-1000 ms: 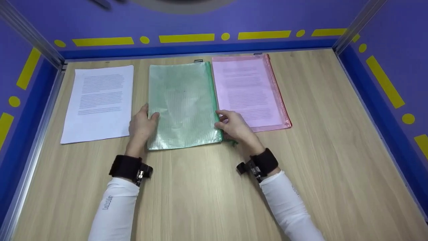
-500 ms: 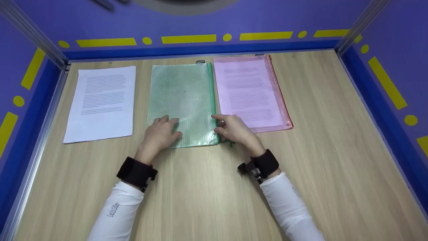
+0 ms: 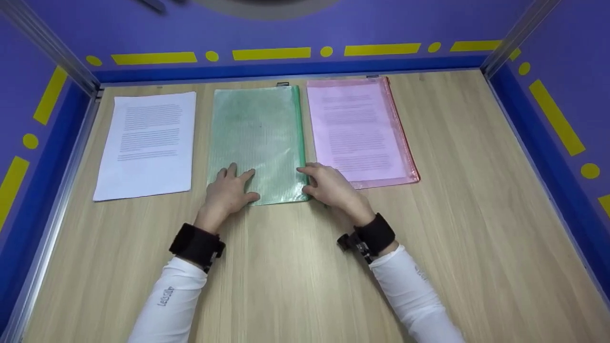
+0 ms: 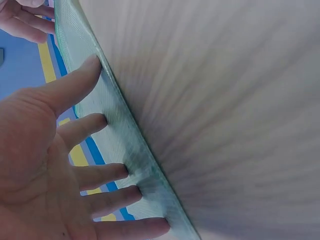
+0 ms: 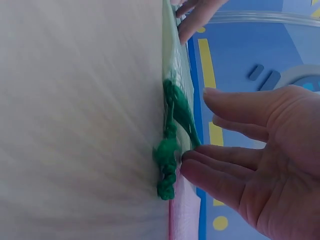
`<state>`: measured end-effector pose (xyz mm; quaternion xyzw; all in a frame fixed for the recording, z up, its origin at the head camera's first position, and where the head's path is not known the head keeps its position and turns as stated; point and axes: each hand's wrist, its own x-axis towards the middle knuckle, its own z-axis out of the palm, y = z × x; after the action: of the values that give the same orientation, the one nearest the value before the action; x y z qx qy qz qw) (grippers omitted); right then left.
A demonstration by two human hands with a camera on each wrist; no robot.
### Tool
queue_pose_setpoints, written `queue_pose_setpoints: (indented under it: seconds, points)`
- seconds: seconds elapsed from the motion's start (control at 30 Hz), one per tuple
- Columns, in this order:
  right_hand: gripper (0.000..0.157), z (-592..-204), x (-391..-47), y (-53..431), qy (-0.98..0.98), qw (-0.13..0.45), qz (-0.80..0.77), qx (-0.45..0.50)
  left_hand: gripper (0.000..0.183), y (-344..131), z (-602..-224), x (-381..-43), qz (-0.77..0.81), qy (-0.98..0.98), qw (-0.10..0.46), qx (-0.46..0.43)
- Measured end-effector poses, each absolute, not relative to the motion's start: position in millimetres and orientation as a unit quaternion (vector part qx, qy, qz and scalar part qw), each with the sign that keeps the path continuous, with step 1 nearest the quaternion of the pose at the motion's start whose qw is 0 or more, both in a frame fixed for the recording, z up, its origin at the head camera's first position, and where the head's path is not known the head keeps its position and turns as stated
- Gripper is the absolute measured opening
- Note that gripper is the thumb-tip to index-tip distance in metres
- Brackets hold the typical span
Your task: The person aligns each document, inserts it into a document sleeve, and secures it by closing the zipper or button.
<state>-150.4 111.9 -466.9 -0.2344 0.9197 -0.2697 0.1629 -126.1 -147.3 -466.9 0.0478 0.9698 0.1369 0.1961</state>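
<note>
A translucent green zip folder (image 3: 259, 128) lies flat on the wooden table in the head view, its darker green zipper edge on the right. My left hand (image 3: 228, 190) rests over its lower left corner with spread fingers; the left wrist view has these fingertips (image 4: 117, 171) on the green plastic near its edge. At the folder's lower right edge is my right hand (image 3: 329, 185), index finger and thumb apart and touching that side. A knotted green cord (image 5: 166, 155) hangs by the right fingers in the right wrist view.
To the right lies a pink zip folder (image 3: 357, 128) with a printed sheet inside, partly covered by my right hand. A stack of printed paper (image 3: 147, 176) sits at the left. Purple walls (image 3: 381, 24) enclose the table (image 3: 281, 286) at the back and sides.
My left hand has moved from the green folder's left edge onto its lower left part, fingers spreading. The green folder has shifted slightly left, away from the pink one, my right hand following its edge.
</note>
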Motion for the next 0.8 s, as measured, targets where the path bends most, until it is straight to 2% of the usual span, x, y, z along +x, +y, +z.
queue_pose_setpoints:
  seconds: [0.33, 0.8]
  points:
    - [0.037, -469, -138, 102, 0.917, 0.177, -0.196, -0.298, 0.07, -153, -466, -130, 0.137, 0.97, 0.193, 0.044]
    - [0.043, -472, -141, 105, 0.909, 0.208, -0.18, -0.314, 0.069, -161, -463, -134, 0.179, 0.965, 0.19, 0.037]
